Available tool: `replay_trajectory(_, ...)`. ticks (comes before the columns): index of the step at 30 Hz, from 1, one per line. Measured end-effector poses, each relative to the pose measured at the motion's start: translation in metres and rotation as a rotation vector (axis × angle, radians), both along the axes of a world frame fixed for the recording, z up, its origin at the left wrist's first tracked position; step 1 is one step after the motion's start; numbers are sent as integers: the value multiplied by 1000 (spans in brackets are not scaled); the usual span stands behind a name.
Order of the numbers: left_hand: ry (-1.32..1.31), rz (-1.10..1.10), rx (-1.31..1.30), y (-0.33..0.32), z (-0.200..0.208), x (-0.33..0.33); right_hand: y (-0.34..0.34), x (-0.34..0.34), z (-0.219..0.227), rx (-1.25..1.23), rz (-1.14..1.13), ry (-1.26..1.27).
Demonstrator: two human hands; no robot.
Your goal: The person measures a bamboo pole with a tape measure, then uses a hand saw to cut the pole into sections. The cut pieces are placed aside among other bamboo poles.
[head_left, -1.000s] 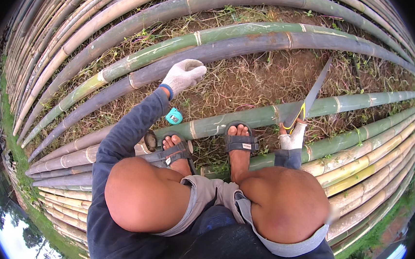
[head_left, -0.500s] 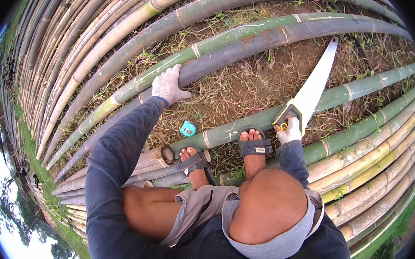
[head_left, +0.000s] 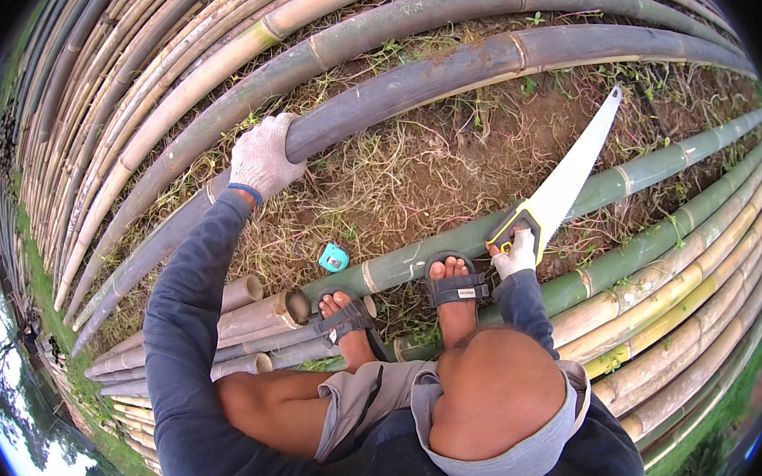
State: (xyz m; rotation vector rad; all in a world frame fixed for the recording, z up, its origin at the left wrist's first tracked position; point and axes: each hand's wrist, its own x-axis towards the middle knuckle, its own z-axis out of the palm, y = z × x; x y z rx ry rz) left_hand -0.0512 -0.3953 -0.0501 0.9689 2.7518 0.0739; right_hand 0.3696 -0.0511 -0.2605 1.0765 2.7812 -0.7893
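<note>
My left hand, in a pale knit glove, is closed round a long dark bamboo pole left of the middle. Its fingertips are hidden behind the pole. At the right, my gloved right hand grips the yellow and black handle of a hand saw. The white toothed blade points up and away, over a green bamboo pole. That pole lies crosswise at my sandalled feet. A turquoise tape measure rests on the ground between the two poles.
Many bamboo poles lie side by side at the far left. More green and yellowish poles stretch along my right. Cut pole ends sit beside my left foot. Dry grass and brown soil show between the poles.
My left hand has moved left and a little nearer, its fingers now wrapped round the dark pole. The dark pole has shifted away; the green pole beside it no longer shows. The saw stays in my right hand.
</note>
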Motion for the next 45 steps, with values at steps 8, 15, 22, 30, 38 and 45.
replay_trajectory(8, -29, 46, -30, 12, -35, -36, 6, -21, 76, -17, 24, 293)
replay_trajectory(15, -89, -1, -44, 0, -49, -21, 23, 32, 209, -955, -335, 819)
replay_trajectory(22, -107, 27, -80, 1, -45, -19, -45, -27, 217, -1352, -268, 571)
replay_trajectory(30, -139, 19, -44, 0, -46, -25, -97, -87, 165, -793, 371, 540)
replay_trajectory(38, -180, 38, -74, 3, -45, -28, -97, -99, 145, -425, 346, 602)
replay_trajectory(45, -185, -76, -425, 21, -11, -28, -100, -110, 129, -701, 288, 580)
